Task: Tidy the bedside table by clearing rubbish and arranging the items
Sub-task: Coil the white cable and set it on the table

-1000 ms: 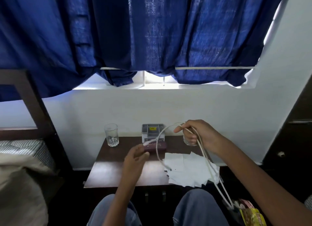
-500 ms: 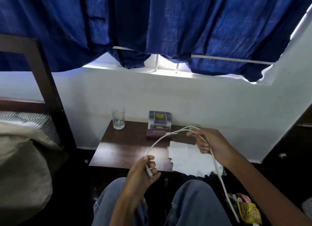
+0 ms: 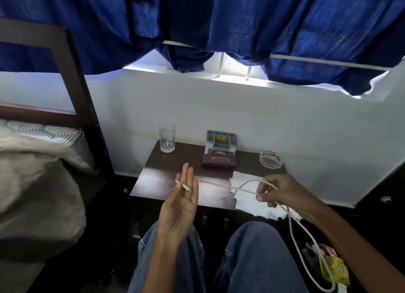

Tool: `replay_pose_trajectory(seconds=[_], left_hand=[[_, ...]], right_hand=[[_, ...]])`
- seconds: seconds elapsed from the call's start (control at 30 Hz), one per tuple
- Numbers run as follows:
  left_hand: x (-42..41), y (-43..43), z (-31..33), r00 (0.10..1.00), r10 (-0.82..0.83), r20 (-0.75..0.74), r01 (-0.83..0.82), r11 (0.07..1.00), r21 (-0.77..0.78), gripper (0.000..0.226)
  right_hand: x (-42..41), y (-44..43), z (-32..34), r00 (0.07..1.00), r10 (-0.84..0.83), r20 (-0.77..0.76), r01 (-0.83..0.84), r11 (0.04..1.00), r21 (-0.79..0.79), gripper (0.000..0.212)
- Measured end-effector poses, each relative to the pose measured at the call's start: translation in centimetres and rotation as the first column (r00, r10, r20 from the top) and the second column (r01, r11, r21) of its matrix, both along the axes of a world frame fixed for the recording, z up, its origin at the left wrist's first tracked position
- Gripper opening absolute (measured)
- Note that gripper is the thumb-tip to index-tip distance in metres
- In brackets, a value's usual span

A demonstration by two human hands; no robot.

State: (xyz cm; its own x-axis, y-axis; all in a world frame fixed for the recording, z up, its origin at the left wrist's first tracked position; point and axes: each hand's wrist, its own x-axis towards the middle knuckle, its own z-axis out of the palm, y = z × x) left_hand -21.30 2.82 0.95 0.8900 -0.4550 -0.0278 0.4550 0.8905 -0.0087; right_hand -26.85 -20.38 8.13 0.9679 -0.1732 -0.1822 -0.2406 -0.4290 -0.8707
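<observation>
White cable (image 3: 290, 229) seems light and limp. Our flat left hand (image 3: 178, 205) carries its plug. Our right hand (image 3: 278, 191) pinches the loops, where we'd grip.

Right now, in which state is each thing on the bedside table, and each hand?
Glass: upright, looks empty.
Spectacle case: closed, lying flat.
Ashtray: upright, looks empty.
Tissue paper: spread out, overhanging the table at its front edge.
White cable: stretched between both hands, rest hanging down.
Left hand: palm up, fingers straight, cable end across them.
Right hand: pinches the cable.
</observation>
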Motion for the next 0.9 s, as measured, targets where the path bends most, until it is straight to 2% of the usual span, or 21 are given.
replay_pose_trajectory(seconds=[0.07, 0.13, 0.2, 0.23, 0.3, 0.37, 0.43, 0.5, 0.63, 0.73, 0.83, 0.9], left_hand=[[0.3, 0.1, -0.1, 0.998, 0.059, -0.032, -0.057, 0.995, 0.080, 0.052], [0.7, 0.2, -0.3, 0.983, 0.165, -0.086, -0.147, 0.972, 0.184, 0.021], [0.9, 0.1, -0.4, 0.953, 0.295, -0.072, -0.249, 0.896, 0.368, 0.020], [0.9, -0.1, -0.5, 0.936, 0.352, -0.015, -0.302, 0.825, 0.479, 0.022], [0.6, -0.5, -0.6, 0.889, 0.428, 0.163, -0.412, 0.595, 0.690, 0.024], [0.2, -0.9, -1.0, 0.824, 0.398, 0.403, -0.528, 0.281, 0.802, 0.020], [-0.1, -1.3, -1.2, 0.759, 0.236, 0.607, -0.632, 0.041, 0.774, 0.019], [-0.4, -1.7, -1.4, 0.710, 0.068, 0.700, -0.697, -0.073, 0.714, 0.028], [-0.4, -2.2, -2.3, 0.670, -0.188, 0.718, -0.742, -0.148, 0.654, 0.027], [-0.6, -2.6, -2.4, 0.627, -0.351, 0.695, -0.774, -0.182, 0.606, 0.024], [-1.2, -3.0, -2.0, 0.582, -0.432, 0.689, -0.798, -0.140, 0.587, 0.014], [-1.6, -3.1, -1.7, 0.596, -0.428, 0.679, -0.772, -0.073, 0.631, 0.019]], right_hand=[[0.1, 0.3, 0.3, 0.997, 0.067, -0.031, -0.067, 0.998, -0.012, 0.015], [0.0, 0.6, 0.5, 0.991, 0.122, -0.059, -0.122, 0.992, -0.009, 0.020], [0.0, 0.9, 0.7, 0.979, 0.174, -0.103, -0.175, 0.985, 0.003, 0.030], [-0.1, 1.1, 0.8, 0.972, 0.199, -0.128, -0.202, 0.979, -0.007, 0.034], [-0.3, 1.6, 1.1, 0.957, 0.239, -0.162, -0.247, 0.969, -0.030, 0.035], [-0.5, 2.2, 1.7, 0.952, 0.257, -0.166, -0.266, 0.964, -0.032, 0.033], [-0.6, 2.6, 2.3, 0.952, 0.263, -0.154, -0.269, 0.963, -0.019, 0.030], [-0.8, 2.6, 2.9, 0.956, 0.260, -0.138, -0.261, 0.965, 0.010, 0.029], [-0.8, 1.7, 3.8, 0.965, 0.239, -0.106, -0.233, 0.970, 0.071, 0.040], [-0.7, 1.3, 4.2, 0.981, 0.190, -0.041, -0.182, 0.971, 0.152, 0.037], [-0.7, 0.8, 4.6, 0.988, 0.151, -0.012, -0.142, 0.952, 0.270, 0.025], [-0.7, 0.4, 4.8, 0.992, 0.129, 0.001, -0.121, 0.932, 0.342, 0.021]])
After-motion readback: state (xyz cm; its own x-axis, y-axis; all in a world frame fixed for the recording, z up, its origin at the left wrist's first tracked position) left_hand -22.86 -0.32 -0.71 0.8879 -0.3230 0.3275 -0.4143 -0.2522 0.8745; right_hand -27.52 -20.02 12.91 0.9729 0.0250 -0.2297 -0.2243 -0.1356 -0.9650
